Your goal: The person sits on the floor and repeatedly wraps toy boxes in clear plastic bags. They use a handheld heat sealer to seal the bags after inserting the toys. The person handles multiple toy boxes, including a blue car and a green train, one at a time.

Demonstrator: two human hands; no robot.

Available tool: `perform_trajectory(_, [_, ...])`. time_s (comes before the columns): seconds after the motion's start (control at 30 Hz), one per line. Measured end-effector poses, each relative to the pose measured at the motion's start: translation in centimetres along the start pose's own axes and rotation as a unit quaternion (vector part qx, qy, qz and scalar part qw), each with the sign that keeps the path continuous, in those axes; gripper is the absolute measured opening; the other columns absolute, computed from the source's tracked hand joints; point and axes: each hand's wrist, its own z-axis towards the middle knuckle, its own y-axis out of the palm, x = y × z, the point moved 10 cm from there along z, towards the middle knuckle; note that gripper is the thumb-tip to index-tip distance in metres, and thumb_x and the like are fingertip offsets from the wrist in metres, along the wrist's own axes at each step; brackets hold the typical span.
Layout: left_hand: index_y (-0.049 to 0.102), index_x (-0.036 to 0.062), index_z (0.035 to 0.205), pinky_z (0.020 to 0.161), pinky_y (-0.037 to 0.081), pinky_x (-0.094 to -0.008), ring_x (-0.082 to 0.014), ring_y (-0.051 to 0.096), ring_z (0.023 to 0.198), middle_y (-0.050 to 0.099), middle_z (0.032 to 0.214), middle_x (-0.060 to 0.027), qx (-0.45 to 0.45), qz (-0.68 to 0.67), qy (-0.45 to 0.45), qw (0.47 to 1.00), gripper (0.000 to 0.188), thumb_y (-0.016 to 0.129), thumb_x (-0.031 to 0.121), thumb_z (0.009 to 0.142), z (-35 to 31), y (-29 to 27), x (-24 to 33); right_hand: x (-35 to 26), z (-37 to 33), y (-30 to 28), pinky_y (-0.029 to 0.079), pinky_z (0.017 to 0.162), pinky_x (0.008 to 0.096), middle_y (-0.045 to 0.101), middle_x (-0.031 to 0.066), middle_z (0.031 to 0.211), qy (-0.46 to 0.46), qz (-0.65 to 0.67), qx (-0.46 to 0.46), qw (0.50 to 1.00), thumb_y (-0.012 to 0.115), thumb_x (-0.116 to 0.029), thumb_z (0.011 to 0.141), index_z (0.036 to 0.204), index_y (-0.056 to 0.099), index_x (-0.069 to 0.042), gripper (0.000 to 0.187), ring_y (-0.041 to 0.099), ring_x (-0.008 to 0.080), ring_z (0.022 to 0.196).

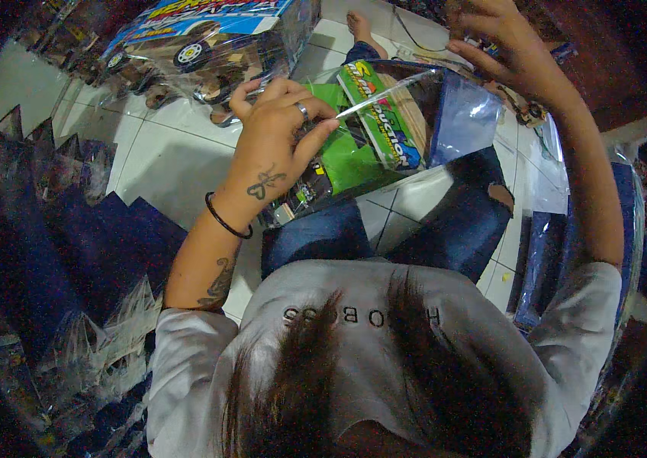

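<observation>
A clear plastic bag rests over my lap, holding a green card with a white-and-green printed label panel and wooden pieces under it. My left hand is over the bag's left side, thumb and forefinger closed on a pale folded strip of plastic. That strip runs taut from the fingertips toward the upper right of the bag. Raised beyond the bag's upper right corner, my right hand has its thumb apart from its loosely curled fingers, with nothing visible between them.
A large plastic-wrapped wooden toy vehicle with a blue printed top stands at the upper left. Stacked dark-blue zigzag-edged packages fill the left side. More blue wrapped packs lie at the right. Another person's bare foot shows on the tiled floor.
</observation>
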Motion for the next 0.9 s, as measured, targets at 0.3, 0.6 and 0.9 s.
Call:
perform_trajectory(0.3, [0.072,0.0158,0.086,0.101,0.020,-0.0460,-0.0169,0.057,0.093,0.065,0.082,0.0008,0.014,0.056,-0.087,0.995,0.011,0.071,0.024,0.079,-5.0,-2.2,-2.8,-4.0,-0.8,7.2,0.035,0.096,0.0431,0.059,0.0039,0.092,-0.081,0.020,0.085,0.993,0.070,-0.020,0.075,0.092,0.063,-0.009,0.022,0.053,0.0231,0.103])
perform_trajectory(0.6, [0.070,0.0147,0.081,0.099,0.021,-0.0476,-0.0173,0.056,0.094,0.064,0.083,0.0034,0.117,0.087,-0.027,0.989,0.012,0.075,0.023,0.075,-8.1,-1.4,-3.6,-13.5,-0.1,10.1,0.035,0.100,0.0516,0.061,0.0031,0.102,-0.049,-0.048,0.105,0.992,0.062,-0.024,0.076,0.090,0.068,-0.011,0.020,0.052,0.0224,0.111])
perform_trajectory(0.9, [0.071,0.0123,0.086,0.097,0.031,-0.0387,-0.0213,0.058,0.097,0.067,0.091,-0.0019,0.114,0.024,-0.033,0.993,0.016,0.077,0.017,0.073,-7.7,-3.0,-2.9,-13.9,-0.8,10.1,0.032,0.101,0.0498,0.060,0.0060,0.115,0.001,-0.002,0.107,0.994,0.068,-0.020,0.073,0.109,0.065,-0.004,0.039,0.050,0.0236,0.118])
